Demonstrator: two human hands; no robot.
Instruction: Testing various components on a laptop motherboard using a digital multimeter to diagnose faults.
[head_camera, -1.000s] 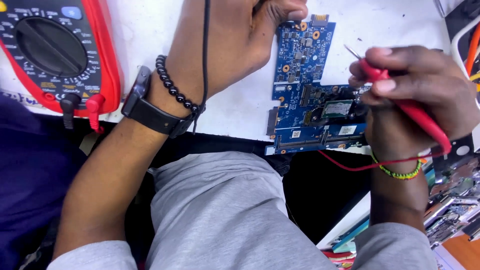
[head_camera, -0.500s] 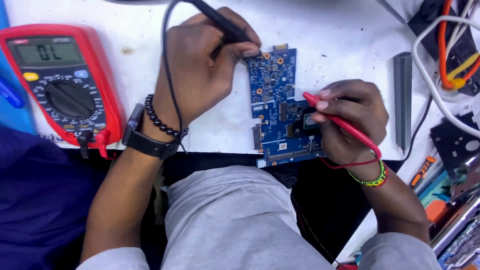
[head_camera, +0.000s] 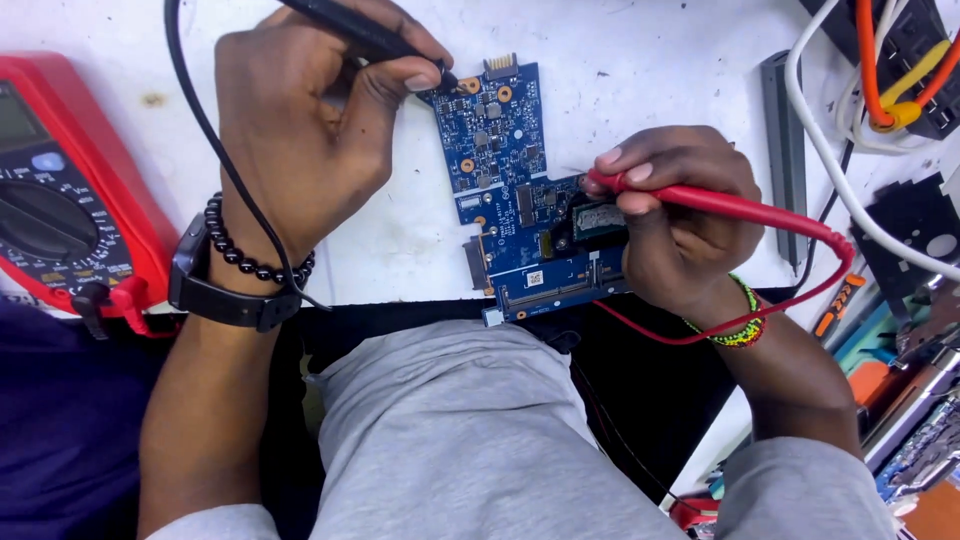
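Left hand (head_camera: 300, 130) pinches the black probe (head_camera: 365, 35), right hand (head_camera: 680, 220) grips the red probe (head_camera: 720, 205), both tips on the blue circuit board (head_camera: 510, 170)

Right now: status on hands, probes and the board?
Left hand pinches black probe, tip at top edge of blue circuit board. Right hand holds red probe on board's middle. Nothing blocking; multimeter far left.

Plastic probes, glossy board
The red probe (head_camera: 735, 205) looked smooth plastic; the blue circuit board (head_camera: 520, 190) glossy; the white table (head_camera: 640, 70) matt, scuffed.
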